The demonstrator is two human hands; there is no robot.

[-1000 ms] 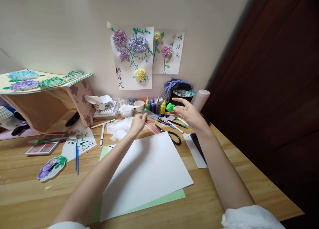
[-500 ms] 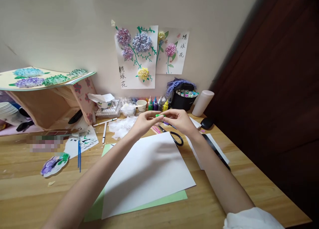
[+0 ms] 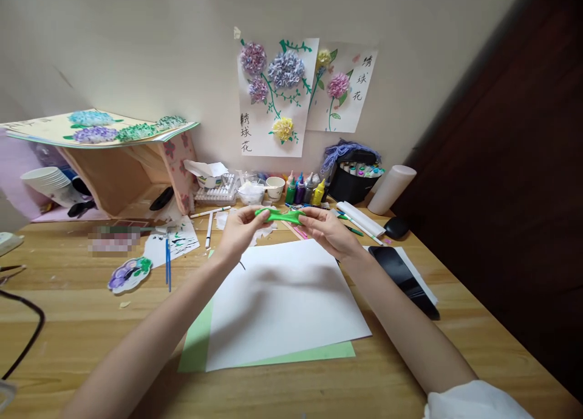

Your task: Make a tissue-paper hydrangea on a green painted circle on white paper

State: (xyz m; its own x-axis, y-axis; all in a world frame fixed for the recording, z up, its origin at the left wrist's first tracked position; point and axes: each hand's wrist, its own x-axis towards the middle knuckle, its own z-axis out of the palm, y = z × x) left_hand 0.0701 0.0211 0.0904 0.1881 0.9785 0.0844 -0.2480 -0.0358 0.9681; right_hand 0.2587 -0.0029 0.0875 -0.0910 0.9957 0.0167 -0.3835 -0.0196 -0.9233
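Note:
A bright green, soft-looking strip [image 3: 280, 216] is stretched level between my two hands, above the far edge of a white sheet [image 3: 286, 309]. My left hand [image 3: 241, 229] pinches its left end between thumb and fingers. The right end is gripped in the same way by my right hand [image 3: 328, 231]. Under the white sheet lies a light green sheet [image 3: 195, 346], showing along the left and front edges. Pink sticks [image 3: 298, 232] lie on the table just behind the hands, partly hidden.
Paint bottles [image 3: 304, 191], a paper cup [image 3: 275, 188] and a black marker case [image 3: 353, 179] line the wall. A black phone-like slab [image 3: 403, 279] lies right, a paint palette [image 3: 130, 275] and blue brushes [image 3: 168, 261] left. A cardboard box [image 3: 122, 176] stands back left.
My hands have moved apart, and the green piece between them is now drawn out into a longer strip. The view has shifted left, showing a dark cable at the left edge.

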